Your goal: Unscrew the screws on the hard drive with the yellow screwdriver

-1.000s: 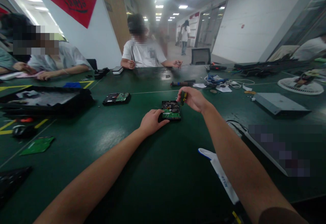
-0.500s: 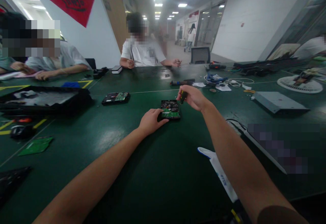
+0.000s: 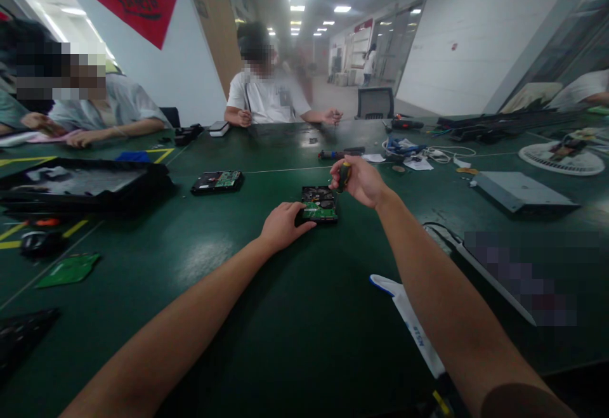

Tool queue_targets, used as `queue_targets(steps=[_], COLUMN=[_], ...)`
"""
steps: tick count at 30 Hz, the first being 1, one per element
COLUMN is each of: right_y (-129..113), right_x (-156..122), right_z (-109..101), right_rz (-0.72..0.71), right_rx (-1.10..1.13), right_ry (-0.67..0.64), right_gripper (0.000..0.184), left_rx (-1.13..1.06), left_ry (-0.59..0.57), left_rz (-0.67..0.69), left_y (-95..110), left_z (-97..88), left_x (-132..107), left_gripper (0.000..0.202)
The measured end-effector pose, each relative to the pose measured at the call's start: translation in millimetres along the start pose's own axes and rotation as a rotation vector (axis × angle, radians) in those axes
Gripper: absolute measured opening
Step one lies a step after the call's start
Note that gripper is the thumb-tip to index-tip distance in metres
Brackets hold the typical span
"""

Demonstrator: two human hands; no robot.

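A hard drive (image 3: 320, 202) lies on the green table with its green circuit board facing up. My left hand (image 3: 284, 222) grips its left edge, the thumb along the near side and the fingers on the top. My right hand (image 3: 360, 181) is closed around the dark and yellow handle of a screwdriver (image 3: 343, 177), just above and to the right of the drive. The screwdriver's tip is too small to make out. A second hard drive (image 3: 217, 182) rests further left, circuit board up.
At left are a black tray (image 3: 85, 186) and a green circuit board (image 3: 69, 270). To the right sit a grey metal box (image 3: 523, 189), a tablet-like slab (image 3: 497, 281) and cables (image 3: 404, 150). Under my right forearm lies a white strip (image 3: 419, 329). People sit across the table.
My right hand has turned slightly, and more of the screwdriver's yellow handle end shows. My left hand and the hard drive stay in place.
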State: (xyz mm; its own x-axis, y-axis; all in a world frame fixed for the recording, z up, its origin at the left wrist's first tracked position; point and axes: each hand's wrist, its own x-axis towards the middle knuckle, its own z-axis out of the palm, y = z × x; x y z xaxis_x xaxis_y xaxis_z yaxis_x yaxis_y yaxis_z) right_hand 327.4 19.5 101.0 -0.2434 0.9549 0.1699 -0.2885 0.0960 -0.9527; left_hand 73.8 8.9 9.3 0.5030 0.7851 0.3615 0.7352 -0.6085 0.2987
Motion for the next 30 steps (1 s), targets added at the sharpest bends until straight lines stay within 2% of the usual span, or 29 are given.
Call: queue_targets(steps=[8, 13, 20, 27, 30], right_y=[0.4, -0.1, -4.8, -3.0, -2.7], right_x=[-1.6, -1.7, -4.3, -3.3, -3.3], right_z=[0.9, 3.8, 8.1, 10.8, 7.6], right_rz=[-0.025, -0.048, -0.033, -0.022, -0.043], right_rx=[-0.107, -0.093, -0.109, -0.087, -0.059], right_ry=[0.016, 0.007, -0.021, 0.033, 0.003], right_gripper=[0.023, 0.015, 0.023, 0.038, 0.037], left_rx=[0.0, 0.009, 0.001, 0.008, -0.001], left_ry=[-0.009, 0.006, -0.004, 0.002, -0.004], left_rz=[0.002, 0.014, 0.006, 0.007, 0.0], left_y=[-1.8, -0.5, 0.2, 0.9, 1.0], left_z=[1.0, 0.1, -1.2, -1.5, -1.6], left_x=[0.3, 0.2, 0.2, -0.3, -0.2], left_gripper=[0.056, 0.054, 0.053, 0.053, 0.053])
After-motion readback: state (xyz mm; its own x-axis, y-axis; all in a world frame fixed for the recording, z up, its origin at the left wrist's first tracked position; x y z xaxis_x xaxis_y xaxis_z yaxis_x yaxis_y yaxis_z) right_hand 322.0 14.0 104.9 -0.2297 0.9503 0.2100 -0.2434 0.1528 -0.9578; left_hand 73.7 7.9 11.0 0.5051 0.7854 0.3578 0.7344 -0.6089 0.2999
